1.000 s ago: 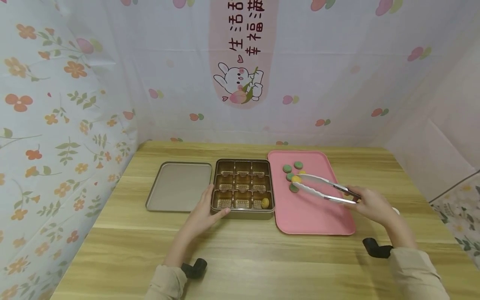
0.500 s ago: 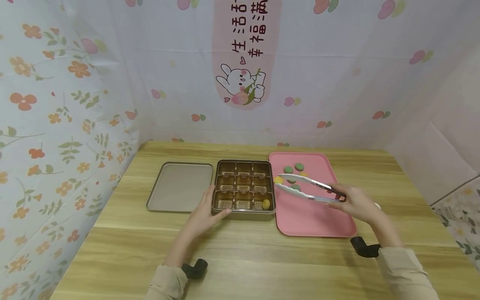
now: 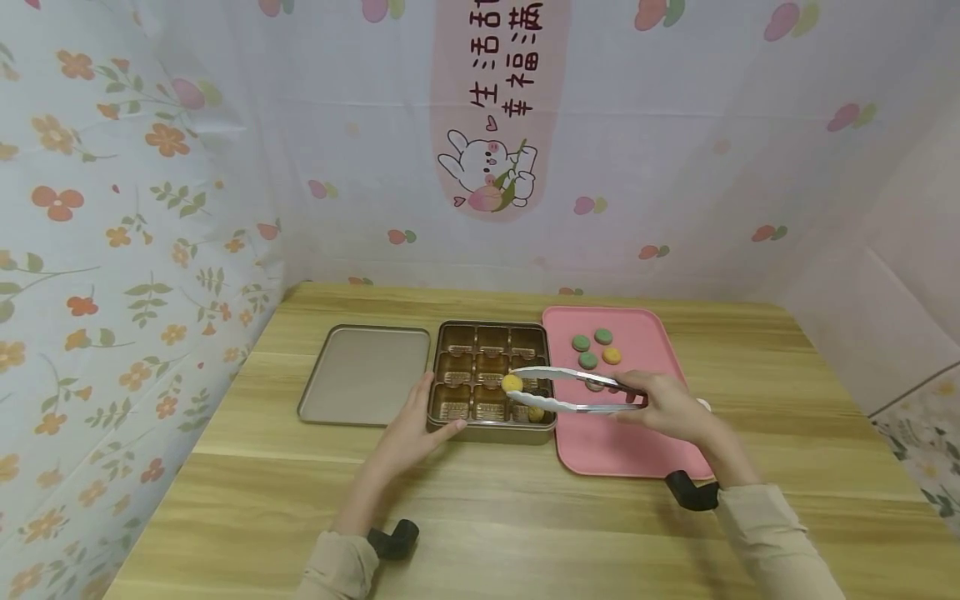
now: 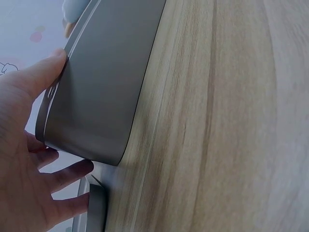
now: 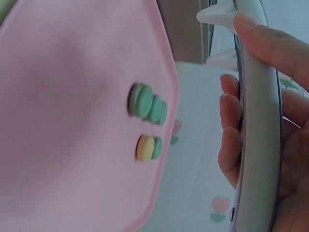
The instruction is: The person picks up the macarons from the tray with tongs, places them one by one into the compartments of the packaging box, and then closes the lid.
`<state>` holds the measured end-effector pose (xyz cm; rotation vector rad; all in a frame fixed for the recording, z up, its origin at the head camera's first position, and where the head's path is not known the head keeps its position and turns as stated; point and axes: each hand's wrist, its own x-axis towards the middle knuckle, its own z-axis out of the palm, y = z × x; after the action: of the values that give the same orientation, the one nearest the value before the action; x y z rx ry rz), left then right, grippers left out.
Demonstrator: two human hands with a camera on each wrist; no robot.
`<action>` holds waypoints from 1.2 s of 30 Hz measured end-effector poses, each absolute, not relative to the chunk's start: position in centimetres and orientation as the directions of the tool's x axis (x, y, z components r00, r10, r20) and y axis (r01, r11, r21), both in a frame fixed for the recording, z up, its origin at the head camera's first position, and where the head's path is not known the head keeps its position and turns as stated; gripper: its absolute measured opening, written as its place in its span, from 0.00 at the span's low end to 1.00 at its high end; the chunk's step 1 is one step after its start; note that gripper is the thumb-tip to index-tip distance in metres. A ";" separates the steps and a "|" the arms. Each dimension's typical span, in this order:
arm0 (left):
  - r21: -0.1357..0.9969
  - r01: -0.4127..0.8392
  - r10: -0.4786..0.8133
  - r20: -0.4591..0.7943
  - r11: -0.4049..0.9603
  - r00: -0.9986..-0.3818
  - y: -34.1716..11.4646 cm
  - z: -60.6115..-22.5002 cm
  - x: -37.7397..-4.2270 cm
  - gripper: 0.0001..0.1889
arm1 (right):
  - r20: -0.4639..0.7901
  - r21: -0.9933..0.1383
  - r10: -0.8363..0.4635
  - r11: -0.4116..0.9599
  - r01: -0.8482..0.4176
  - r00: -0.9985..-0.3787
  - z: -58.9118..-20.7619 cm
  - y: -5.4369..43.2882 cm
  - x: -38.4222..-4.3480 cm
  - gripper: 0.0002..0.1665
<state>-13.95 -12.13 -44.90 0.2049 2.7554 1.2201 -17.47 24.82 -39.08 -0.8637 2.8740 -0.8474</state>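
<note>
My right hand (image 3: 671,408) grips a pair of metal tongs (image 3: 592,379) with pale scalloped tips. Between those tips a yellow macaron (image 3: 512,383) is pinched above the sectioned box. The box (image 3: 480,431) is dark bronze, with a clear brown insert of nine compartments. Another yellow macaron (image 3: 536,413) sits in its front right compartment, partly behind the tongs. My left hand (image 3: 408,429) rests at the box's front left corner. In the left wrist view the thumb (image 4: 46,72) touches the rim, and the fingers spread beside the corner.
A pink tray (image 3: 622,454) stands right of the box with several green macarons (image 3: 587,360) and a yellow one (image 3: 612,356). Left of the box lies a flat bronze lid (image 3: 367,375). Printed cloth (image 3: 637,167) hangs behind the wooden table (image 3: 525,533).
The tongs have carried the yellow macaron leftward from the pink tray to above the box, with my right hand moving along. My left hand stays at the box corner.
</note>
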 end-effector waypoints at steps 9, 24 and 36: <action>0.738 0.083 0.168 -0.042 0.670 -0.985 -12.0 -44.9 -14.1 0.54 | 0.112 -0.459 -0.548 0.711 -0.532 -0.829 -38.9 23.0 -17.6 0.22; 0.737 0.070 0.157 -0.050 0.672 -0.986 -12.0 -44.8 -13.9 0.54 | 0.085 -0.443 -0.583 0.704 -0.555 -0.808 -38.7 22.5 -17.6 0.20; 0.744 0.077 0.164 -0.044 0.663 -0.986 -12.0 -45.0 -14.0 0.53 | 0.071 -0.451 -0.575 0.710 -0.541 -0.815 -38.6 22.6 -17.4 0.20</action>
<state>-13.99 -12.04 -45.01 0.2008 2.7665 1.2305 -17.41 22.57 -38.56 -0.9272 2.8355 -0.7121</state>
